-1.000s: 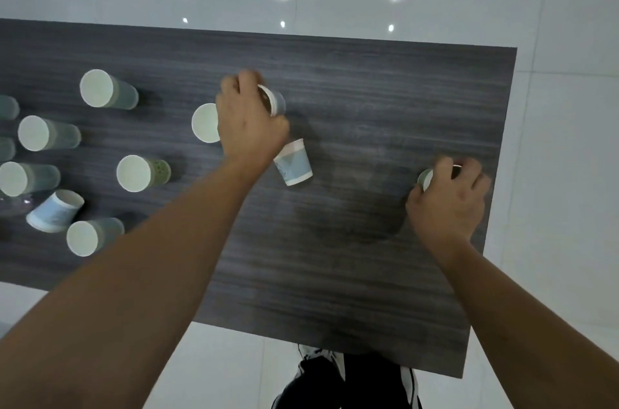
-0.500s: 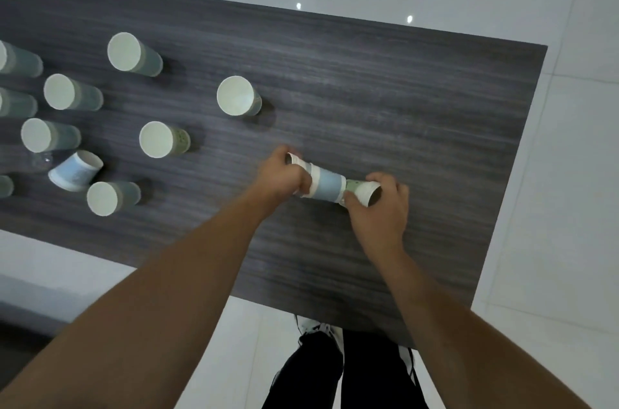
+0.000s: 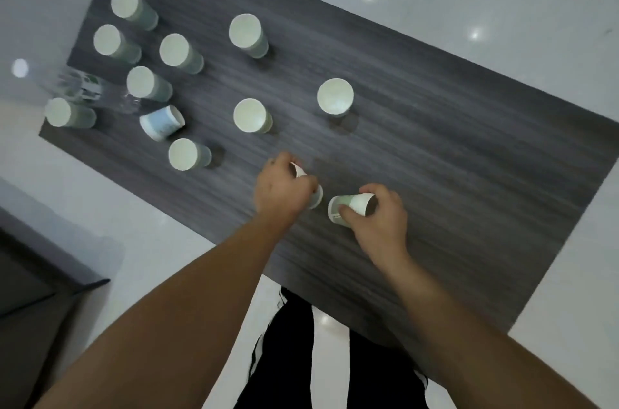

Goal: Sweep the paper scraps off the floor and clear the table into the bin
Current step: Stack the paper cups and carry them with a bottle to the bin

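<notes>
A person leans over the table (image 3: 435, 147), each hand grasping a paper cup, left hand (image 3: 279, 189) and right hand (image 3: 376, 219) close together, seemingly nesting them before gathering the rest.

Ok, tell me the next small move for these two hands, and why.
Probably slide the green-banded paper cup in the right hand into the white paper cup gripped by the left hand: both lie sideways, a small gap apart, over the dark wood-grain table.
</notes>
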{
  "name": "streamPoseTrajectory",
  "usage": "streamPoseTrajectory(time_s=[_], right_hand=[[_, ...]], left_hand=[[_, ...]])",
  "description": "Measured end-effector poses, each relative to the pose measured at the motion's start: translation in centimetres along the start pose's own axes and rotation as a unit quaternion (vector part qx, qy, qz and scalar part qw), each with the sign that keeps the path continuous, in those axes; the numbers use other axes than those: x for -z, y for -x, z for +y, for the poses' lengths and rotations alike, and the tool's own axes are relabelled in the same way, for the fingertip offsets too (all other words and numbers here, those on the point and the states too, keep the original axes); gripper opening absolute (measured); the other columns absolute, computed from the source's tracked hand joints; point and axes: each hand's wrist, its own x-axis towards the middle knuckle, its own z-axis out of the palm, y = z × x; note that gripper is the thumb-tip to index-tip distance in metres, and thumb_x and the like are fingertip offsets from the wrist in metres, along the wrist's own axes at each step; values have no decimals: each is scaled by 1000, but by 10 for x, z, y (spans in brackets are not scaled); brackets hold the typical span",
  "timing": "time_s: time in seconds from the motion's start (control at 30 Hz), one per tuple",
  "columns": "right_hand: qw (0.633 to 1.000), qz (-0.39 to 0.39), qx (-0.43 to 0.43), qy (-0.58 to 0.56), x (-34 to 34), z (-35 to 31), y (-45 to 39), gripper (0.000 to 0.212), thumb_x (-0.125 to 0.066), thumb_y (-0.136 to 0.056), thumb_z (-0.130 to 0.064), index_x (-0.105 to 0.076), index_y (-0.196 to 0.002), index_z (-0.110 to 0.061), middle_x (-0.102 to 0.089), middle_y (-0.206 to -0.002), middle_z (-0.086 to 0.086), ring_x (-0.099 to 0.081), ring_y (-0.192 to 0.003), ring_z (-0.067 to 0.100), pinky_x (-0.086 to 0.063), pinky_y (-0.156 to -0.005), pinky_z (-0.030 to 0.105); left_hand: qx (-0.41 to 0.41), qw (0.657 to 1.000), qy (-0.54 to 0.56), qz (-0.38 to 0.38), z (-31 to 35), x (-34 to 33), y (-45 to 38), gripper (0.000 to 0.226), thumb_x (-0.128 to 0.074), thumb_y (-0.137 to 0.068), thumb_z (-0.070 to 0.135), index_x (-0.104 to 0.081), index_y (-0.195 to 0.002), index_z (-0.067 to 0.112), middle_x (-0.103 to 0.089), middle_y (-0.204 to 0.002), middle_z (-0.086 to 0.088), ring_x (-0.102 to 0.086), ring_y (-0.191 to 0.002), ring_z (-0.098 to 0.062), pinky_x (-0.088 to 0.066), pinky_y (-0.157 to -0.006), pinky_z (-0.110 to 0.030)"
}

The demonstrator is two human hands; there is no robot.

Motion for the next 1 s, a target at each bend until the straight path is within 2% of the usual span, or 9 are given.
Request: streamPoseTrajectory(time_s=[0.13, 0.27, 0.37, 0.47, 0.67, 0.77, 0.87, 0.93, 1.0], right_hand=[[999, -13, 39, 24, -37, -46, 2, 44, -86, -66, -32, -62, -102, -33, -51, -105, -9, -50, -86, 6, -36, -68, 12], [993, 33, 86, 73, -68, -89, 3, 45, -80, -68, -40, -62, -108, -31, -48, -104, -9, -51, -89, 11, -40, -76, 28], [985, 83, 135, 67, -90, -118, -6, 42, -77, -72, -41, -60, -109, -32, -43, -105, -12, -49, -91, 10, -38, -76, 26], [982, 83, 153, 68, -114, -149, -23, 43, -78, -74, -38, -59, -111, -30, -42, -111, -11, -52, -98, 15, -35, -79, 23], [957, 98, 217, 166, -162, -183, -57, 45, -77, -77, -33, -62, -116, -17, -50, -117, 9, -51, -107, 28, -44, -88, 36], [931, 54, 206, 298, -182, -182, -74, 53, -78, -79, -36, -57, -124, -17, -48, -126, 14, -47, -112, 32, -44, -90, 41], [899, -14, 176, 400, -198, -172, -81, 59, -79, -81, -33, -49, -130, -20, -41, -134, 16, -42, -117, 34, -44, -91, 42], [904, -10, 159, 396, -205, -168, -83, 59, -79, -80, -23, -47, -129, -19, -40, -130, 16, -44, -112, 35, -42, -84, 37], [938, -1, 115, 327, -213, -175, -86, 57, -79, -75, -22, -51, -124, -20, -43, -123, 14, -49, -105, 35, -37, -81, 33]], left_hand=[[1, 974, 34, 222, -42, 64, -20, 33, -64, -64, 38, -56, -95, 27, -51, -98, 7, -51, -92, -19, -43, -74, -33], [5, 932, 106, 347, -82, 119, -54, 29, -69, -67, 31, -58, -92, 22, -54, -103, 1, -50, -95, -22, -31, -75, -25], [-6, 949, 86, 304, -105, 134, -82, 30, -70, -67, 27, -59, -94, 22, -52, -105, 2, -48, -98, -20, -33, -75, -26], [-65, 968, 32, 239, -121, 133, -101, 29, -71, -69, 17, -62, -97, 21, -53, -106, 2, -48, -98, -20, -38, -75, -26], [-133, 983, -34, 120, -146, 120, -129, 43, -76, -72, 18, -59, -112, 22, -52, -123, -3, -45, -115, -24, -40, -94, -29], [-112, 989, -37, 94, -161, 116, -140, 51, -81, -72, 25, -56, -116, 21, -50, -123, -3, -44, -113, -24, -38, -91, -29], [-134, 985, -100, 41, -170, 118, -148, 54, -79, -70, 31, -49, -114, 25, -45, -123, 1, -42, -109, -24, -40, -79, -30], [-122, 986, -104, 43, -174, 124, -154, 46, -70, -68, 30, -49, -108, 30, -46, -116, 4, -43, -102, -21, -42, -71, -31], [-25, 993, -25, 108, -179, 137, -161, 37, -65, -64, 36, -54, -100, 36, -49, -105, 9, -45, -94, -14, -41, -72, -28]])
